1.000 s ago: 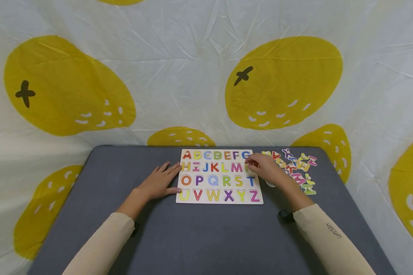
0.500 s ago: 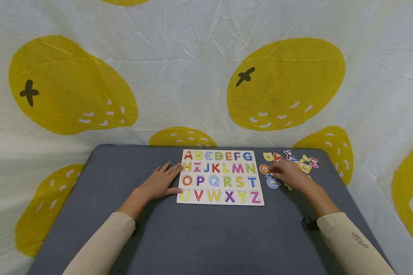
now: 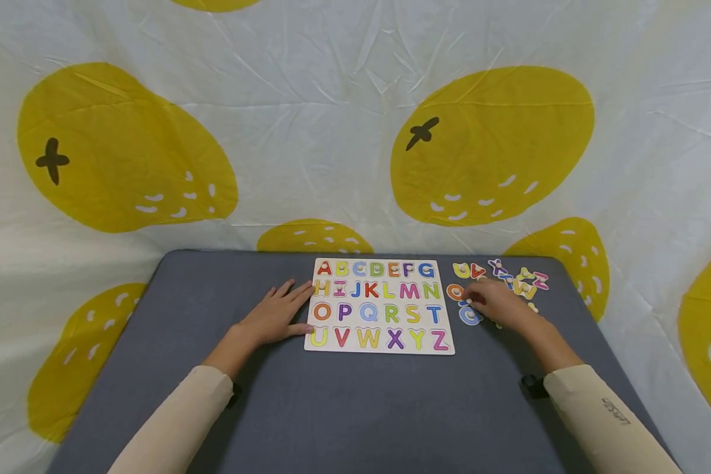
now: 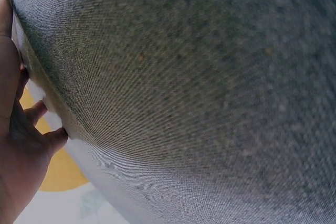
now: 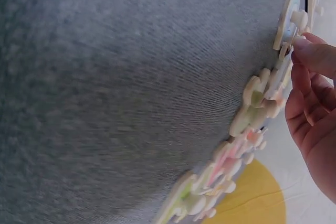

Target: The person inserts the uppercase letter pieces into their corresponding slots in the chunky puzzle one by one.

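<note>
Head view: An off-white rectangular alphabet board (image 3: 380, 306) with printed coloured letters lies flat on a grey cloth-covered surface (image 3: 355, 408). To its right lie loose knobbed letter pieces: a yellow U (image 3: 461, 270), a red V (image 3: 477, 270), a purple X (image 3: 498, 266), an orange O (image 3: 455, 291), a blue Q (image 3: 470, 316), a yellow W (image 3: 524, 289) and a pink Z (image 3: 541, 281). The right hand (image 3: 500, 304) covers part of this group. Its thumb and index finger pinch a small blue-edged letter piece (image 3: 463, 303) between the O and the Q; its letter is hidden. The left hand (image 3: 272, 316) lies flat, fingers spread, fingertips touching the board's left edge.

Difference: one second earlier, the right hand is over the board's right side; now it is at the loose pieces. The left hand is unchanged.

Clearance: the far edge of the surface runs just behind the board, against a white curtain (image 3: 320, 151) with yellow shapes. The surface extends broadly in front of the board.

Left wrist view: the left hand is at the frame's left edge; cloth fills most of the view.

Right wrist view: the Q stands just beside the pinching fingertips. Other pieces overlap in a row below the right hand.
</note>
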Demonstrator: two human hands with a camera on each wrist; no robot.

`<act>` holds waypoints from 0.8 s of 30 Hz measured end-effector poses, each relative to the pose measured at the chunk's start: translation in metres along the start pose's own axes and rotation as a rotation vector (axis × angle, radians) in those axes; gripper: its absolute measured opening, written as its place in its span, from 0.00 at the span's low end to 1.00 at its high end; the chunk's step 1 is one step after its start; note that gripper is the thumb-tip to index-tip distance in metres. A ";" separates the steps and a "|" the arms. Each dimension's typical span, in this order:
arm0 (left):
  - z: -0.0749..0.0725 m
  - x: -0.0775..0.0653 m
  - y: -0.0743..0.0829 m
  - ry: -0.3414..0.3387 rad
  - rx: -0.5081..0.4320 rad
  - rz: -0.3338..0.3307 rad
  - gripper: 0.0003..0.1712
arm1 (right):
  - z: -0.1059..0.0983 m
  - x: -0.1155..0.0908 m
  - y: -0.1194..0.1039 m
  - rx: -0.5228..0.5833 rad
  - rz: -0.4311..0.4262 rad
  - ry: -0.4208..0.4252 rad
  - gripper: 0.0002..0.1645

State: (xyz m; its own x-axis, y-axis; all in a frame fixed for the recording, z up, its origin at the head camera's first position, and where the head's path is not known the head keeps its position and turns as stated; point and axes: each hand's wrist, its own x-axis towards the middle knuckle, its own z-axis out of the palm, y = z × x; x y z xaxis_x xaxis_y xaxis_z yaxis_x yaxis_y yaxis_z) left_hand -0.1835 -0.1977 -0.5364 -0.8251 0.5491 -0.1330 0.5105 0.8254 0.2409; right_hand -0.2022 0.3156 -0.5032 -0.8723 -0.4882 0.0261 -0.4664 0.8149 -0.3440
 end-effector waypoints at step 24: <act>-0.001 -0.002 0.001 -0.005 0.006 -0.008 0.56 | 0.011 0.066 -0.087 0.067 -0.001 -0.056 0.06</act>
State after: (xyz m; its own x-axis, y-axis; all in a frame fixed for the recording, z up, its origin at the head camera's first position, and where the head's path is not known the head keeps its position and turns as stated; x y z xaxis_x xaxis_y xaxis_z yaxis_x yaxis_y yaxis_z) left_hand -0.1814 -0.1978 -0.5344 -0.8279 0.5432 -0.1394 0.5054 0.8304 0.2344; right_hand -0.2180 0.2090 -0.4816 -0.8613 -0.5074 -0.0259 -0.4548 0.7927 -0.4061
